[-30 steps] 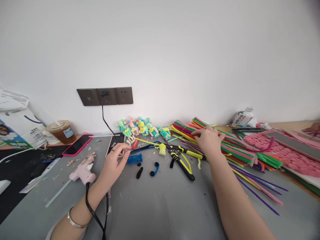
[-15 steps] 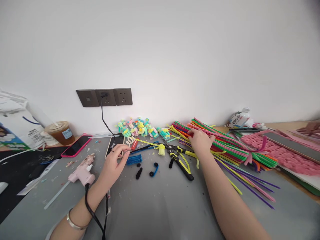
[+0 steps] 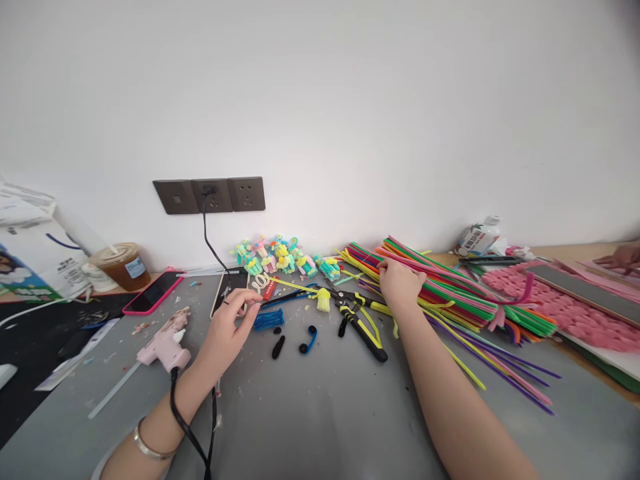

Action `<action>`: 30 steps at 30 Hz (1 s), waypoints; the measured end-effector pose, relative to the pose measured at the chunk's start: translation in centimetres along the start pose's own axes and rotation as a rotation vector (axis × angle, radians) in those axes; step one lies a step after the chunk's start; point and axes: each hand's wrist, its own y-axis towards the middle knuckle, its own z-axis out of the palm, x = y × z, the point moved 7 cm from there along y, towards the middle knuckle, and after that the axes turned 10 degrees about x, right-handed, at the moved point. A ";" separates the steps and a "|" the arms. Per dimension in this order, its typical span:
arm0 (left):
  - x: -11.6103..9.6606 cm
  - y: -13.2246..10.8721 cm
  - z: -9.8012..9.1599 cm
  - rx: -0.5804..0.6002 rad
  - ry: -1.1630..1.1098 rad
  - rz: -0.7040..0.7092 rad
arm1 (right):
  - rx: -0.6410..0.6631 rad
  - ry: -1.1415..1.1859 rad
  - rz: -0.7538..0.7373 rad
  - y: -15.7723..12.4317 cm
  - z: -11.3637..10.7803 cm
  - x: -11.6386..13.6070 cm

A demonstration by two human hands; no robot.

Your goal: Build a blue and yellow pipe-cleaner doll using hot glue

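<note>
My right hand reaches onto a pile of colourful pipe cleaners, its fingers bent down over the near strands; the fingertips are partly hidden. On the left, my left hand hovers loosely curved over the mat, thumb apart from the fingers, nothing visible in it. Just beyond its thumb lies a blue pipe-cleaner piece. A small yellow fuzzy piece with a long strand sits between the hands, beside black-and-yellow pliers. Closer to me are a blue strip with dark coiled ends and a black fuzzy piece.
Several pastel pipe-cleaner figures stand along the wall. A pink glue gun lies at left, its black cord crossing my left forearm. Nearby are a phone and an iced drink. Pink knitted material and another person's hand are at right.
My right hand has shifted very slightly left on the pipe cleaners. My left hand stays almost where it was.
</note>
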 end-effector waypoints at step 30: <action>0.1 0.1 0.1 0.014 0.010 -0.018 | -0.428 1.170 -0.100 1.8 -2.3 -5.5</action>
